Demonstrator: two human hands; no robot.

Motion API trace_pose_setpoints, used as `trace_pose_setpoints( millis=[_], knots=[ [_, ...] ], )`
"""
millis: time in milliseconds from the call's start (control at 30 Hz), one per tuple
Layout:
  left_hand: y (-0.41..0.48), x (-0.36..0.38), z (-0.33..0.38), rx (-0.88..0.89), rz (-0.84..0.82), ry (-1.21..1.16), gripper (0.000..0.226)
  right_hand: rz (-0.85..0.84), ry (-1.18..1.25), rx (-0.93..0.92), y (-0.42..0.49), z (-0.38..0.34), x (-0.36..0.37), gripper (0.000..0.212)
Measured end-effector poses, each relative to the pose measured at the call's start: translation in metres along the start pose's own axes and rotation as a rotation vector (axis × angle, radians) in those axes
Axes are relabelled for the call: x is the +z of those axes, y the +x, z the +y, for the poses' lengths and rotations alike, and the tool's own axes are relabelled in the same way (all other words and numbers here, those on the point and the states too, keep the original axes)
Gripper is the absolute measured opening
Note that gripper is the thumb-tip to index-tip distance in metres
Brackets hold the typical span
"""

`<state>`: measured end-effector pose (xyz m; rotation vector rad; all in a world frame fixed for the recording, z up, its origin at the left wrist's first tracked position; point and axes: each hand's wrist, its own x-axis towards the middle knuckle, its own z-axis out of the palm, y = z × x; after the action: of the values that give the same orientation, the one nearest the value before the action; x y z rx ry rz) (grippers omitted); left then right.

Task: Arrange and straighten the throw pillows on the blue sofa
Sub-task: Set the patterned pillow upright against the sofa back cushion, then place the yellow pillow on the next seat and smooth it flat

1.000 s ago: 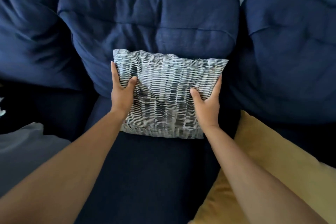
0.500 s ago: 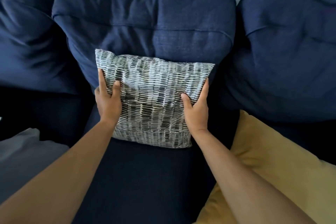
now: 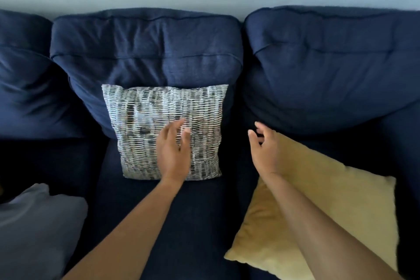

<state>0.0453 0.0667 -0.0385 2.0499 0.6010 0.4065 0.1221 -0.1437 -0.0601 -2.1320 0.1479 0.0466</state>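
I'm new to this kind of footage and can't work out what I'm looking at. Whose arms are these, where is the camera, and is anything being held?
There is no machine here. The camera sits on a person's head and looks forward and down, so the two bare arms coming up from the bottom edge are the wearer's own. In front is a blue sofa against a pale wall. A grey and white patterned pillow stands propped against the middle back cushion. The left hand is open in front of it; whether it touches the fabric I cannot tell. The right hand is open too, above the top corner of a yellow pillow lying flat on the seat. A grey cushion shows at the lower left. Neither hand has a grip on anything.
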Motion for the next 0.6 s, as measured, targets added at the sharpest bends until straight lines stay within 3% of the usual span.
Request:
trace_pose_setpoints(
  millis=[133,300,467,600],
  knots=[
    [-0.028,0.052,0.028,0.037,-0.324,0.025,0.033,0.032,-0.042,0.082,-0.005,0.035,-0.065,0.032],
    [-0.061,0.130,0.048,-0.158,-0.643,0.042,0.064,0.136,-0.223,0.169,-0.004,0.096,-0.149,0.034],
    [-0.103,0.199,0.067,-0.282,-0.784,0.023,0.086,0.279,-0.395,0.406,-0.008,0.169,-0.228,0.054],
    [-0.127,0.239,0.068,-0.424,-0.748,0.178,0.108,0.195,-0.399,0.635,-0.014,0.224,-0.272,0.089]
  ],
)
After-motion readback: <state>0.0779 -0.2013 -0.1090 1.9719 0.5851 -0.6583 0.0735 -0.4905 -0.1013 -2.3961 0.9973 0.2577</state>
